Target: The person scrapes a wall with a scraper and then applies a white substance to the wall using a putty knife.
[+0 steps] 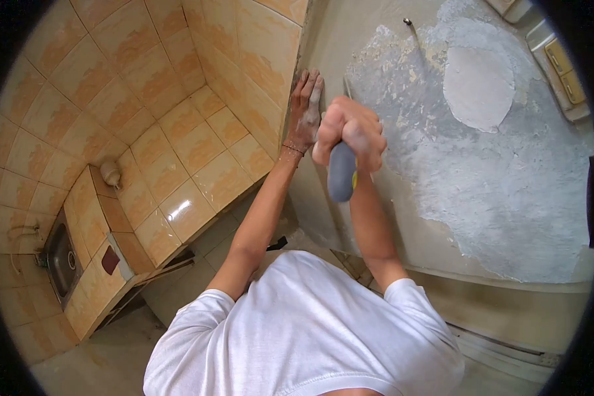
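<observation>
My left hand (305, 119) lies with its fingers stretched out on the wall edge, where the tiles meet the plaster. White dust or filler coats its fingers, and a thin bracelet circles the wrist. Just to the right, my right hand (353, 132) is wrapped round the thick grey handle (341, 175) of a hand tool with a yellow accent. The handle's butt points toward me; the tool's working end is hidden behind the fist. Beyond the hands, the plastered wall (482, 171) carries rough whitish filler and a smoother pale oval patch (478, 88).
A short wire stub (408, 22) sticks out of the wall. Switches (564, 72) are at the upper right. On the left are an orange-tiled counter (198, 152), a metal sink (64, 257), a tap (26, 230) and a lamp holder-like fitting (110, 174).
</observation>
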{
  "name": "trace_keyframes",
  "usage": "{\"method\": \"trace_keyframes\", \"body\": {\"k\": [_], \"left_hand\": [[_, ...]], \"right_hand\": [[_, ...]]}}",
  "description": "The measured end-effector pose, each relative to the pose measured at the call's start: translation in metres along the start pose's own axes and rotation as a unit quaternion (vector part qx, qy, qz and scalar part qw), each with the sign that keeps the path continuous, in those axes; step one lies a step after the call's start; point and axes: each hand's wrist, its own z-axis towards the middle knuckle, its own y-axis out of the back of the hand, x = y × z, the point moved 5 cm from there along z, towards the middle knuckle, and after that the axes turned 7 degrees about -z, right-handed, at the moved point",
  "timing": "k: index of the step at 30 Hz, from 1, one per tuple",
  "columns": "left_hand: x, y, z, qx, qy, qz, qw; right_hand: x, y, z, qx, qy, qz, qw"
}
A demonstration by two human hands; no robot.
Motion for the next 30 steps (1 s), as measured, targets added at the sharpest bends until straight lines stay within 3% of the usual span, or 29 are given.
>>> {"method": "trace_keyframes", "body": {"k": [1,2,4,6,7,8,9,10,11,12,14,15,16,17,18,19,20,22,25,26,27,28,29,30], "left_hand": [[0.009,-0.006,0.001,0.003,-0.001,0.003,1.0],[0.013,-0.008,0.004,-0.087,-0.149,0.006,0.985],[0.026,-0.017,-0.007,-0.263,-0.425,0.006,0.866],[0.015,-0.011,-0.008,-0.268,-0.384,0.073,0.88],[-0.008,0.005,-0.001,-0.127,-0.187,0.041,0.973],[-0.009,0.004,-0.001,0.022,0.023,0.007,0.999],[0.011,-0.009,0.002,0.025,0.023,0.008,0.999],[0.023,-0.017,0.004,-0.124,-0.212,0.016,0.969],[0.028,-0.018,-0.006,-0.269,-0.432,0.021,0.86],[0.031,-0.018,-0.001,-0.272,-0.434,0.021,0.859],[0.038,-0.023,0.001,-0.277,-0.424,0.082,0.858],[0.016,-0.011,-0.007,-0.276,-0.422,0.081,0.86],[-0.008,0.004,-0.002,-0.14,-0.211,0.045,0.966],[-0.009,0.003,-0.004,0.008,0.015,0.006,1.0],[0.011,-0.008,-0.002,0.008,0.015,0.008,1.0],[0.027,-0.016,0.001,-0.109,-0.175,0.027,0.978],[0.03,-0.018,-0.008,-0.219,-0.354,0.044,0.908],[0.027,-0.016,-0.01,-0.232,-0.361,0.095,0.898],[0.012,-0.007,-0.011,-0.256,-0.426,0.011,0.868],[-0.005,0.002,-0.001,-0.125,-0.216,0.018,0.968],[-0.001,-0.001,0.002,0.014,0.008,0.024,1.0],[0.017,-0.012,0.007,0.016,0.007,0.026,1.0],[0.029,-0.019,0.009,-0.123,-0.217,0.014,0.968],[0.031,-0.02,-0.003,-0.253,-0.424,0.001,0.87]], "right_hand": [[0.007,-0.002,0.005,0.01,-0.026,-0.013,1.0],[0.013,-0.002,0.012,0.02,-0.049,-0.024,0.998],[0.017,0.003,0.014,0.022,-0.059,-0.006,0.998],[0.002,0.009,-0.005,0.088,-0.095,-0.052,0.99],[0.003,0.003,0.005,0.083,-0.066,-0.005,0.994],[0.007,0.003,0.008,0.083,-0.068,-0.007,0.994],[0.011,0.002,0.009,0.096,-0.087,-0.024,0.991],[0.014,0.001,0.011,0.109,-0.105,-0.041,0.988],[0.018,0.0,0.016,0.108,-0.101,-0.041,0.988],[0.024,0.003,0.021,0.066,-0.083,-0.015,0.994],[0.025,0.003,0.02,0.026,-0.07,0.012,0.997],[0.013,0.0,0.013,0.025,-0.096,-0.04,0.994],[0.001,-0.001,0.003,0.024,-0.122,-0.094,0.988],[-0.005,0.001,-0.021,0.02,-0.093,-0.098,0.991],[0.002,0.0,-0.018,0.018,-0.093,-0.098,0.991],[0.012,-0.002,-0.014,0.031,-0.114,-0.036,0.992],[0.021,-0.005,-0.008,0.046,-0.136,0.028,0.989],[0.03,-0.004,0.006,0.044,-0.11,-0.014,0.993],[0.012,-0.001,0.001,0.053,-0.128,-0.069,0.988],[0.013,-0.001,-0.001,0.052,-0.128,-0.07,0.988],[0.016,-0.003,-0.003,0.069,-0.111,-0.054,0.99],[0.02,-0.005,-0.004,0.085,-0.093,-0.041,0.991],[0.027,-0.003,-0.001,0.043,-0.109,-0.05,0.992],[0.027,0.001,0.002,0.043,-0.107,-0.049,0.992]]}}
